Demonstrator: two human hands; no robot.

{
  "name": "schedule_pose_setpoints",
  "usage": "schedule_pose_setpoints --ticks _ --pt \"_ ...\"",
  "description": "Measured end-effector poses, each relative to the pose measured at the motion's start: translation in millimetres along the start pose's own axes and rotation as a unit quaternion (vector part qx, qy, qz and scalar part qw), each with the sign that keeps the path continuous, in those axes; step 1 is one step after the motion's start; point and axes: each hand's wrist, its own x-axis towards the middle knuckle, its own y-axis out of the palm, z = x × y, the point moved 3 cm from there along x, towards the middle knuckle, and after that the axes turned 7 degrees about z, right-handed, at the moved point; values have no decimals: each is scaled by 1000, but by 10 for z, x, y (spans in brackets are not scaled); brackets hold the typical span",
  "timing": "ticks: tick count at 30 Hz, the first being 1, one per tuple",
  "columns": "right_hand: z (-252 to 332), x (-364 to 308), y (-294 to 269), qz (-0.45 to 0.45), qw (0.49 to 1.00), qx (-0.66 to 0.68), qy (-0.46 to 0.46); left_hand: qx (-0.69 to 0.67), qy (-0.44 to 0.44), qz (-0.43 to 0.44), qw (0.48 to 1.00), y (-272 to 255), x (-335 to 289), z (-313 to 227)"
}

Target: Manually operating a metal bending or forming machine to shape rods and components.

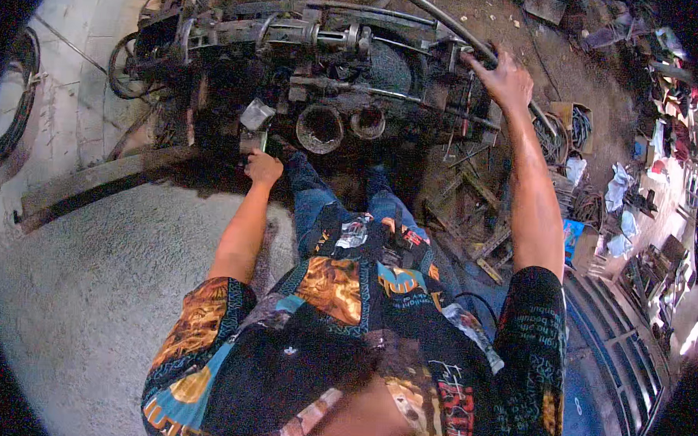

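Note:
A long metal bar point(446, 22) slants across the far right part of a dark, greasy machine. My right hand point(508, 83) is closed over it, thumb on the near side, arm stretched out. My left hand point(265, 168) is closed at the machine's near left side. A thin greenish piece point(265, 140) sticks up from that fist; most of what it holds is hidden. A pale boxy piece point(256, 114) sits just beyond the left hand. The machine point(319, 35) carries several rods and a clamp-like middle part. Two round cups point(320, 128) hang on its near side.
A heavy beam point(106, 178) lies on the floor at left. Coiled black hose point(20, 98) lies by the far left. Right of me are metal frames point(476, 201), a cardboard box with coiled cable point(579, 123), scattered rags point(619, 189) and a blue slatted panel point(606, 350).

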Motion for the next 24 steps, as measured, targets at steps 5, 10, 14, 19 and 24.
schedule_pose_setpoints --ticks 5,10,14,19,24 --pt "235 68 48 -126 989 7 -80 -61 39 -40 997 991 704 600" --pt "-122 178 233 -216 971 -59 -86 -154 9 -41 987 1260 1161 -15" --pt "80 20 17 -73 997 16 31 -241 93 35 966 1902 1741 -148" --pt "214 87 112 -134 990 7 -43 43 239 150 958 2197 2475 84" --pt "-65 89 217 -165 985 -37 -30 -338 195 92 916 1685 1631 -213"
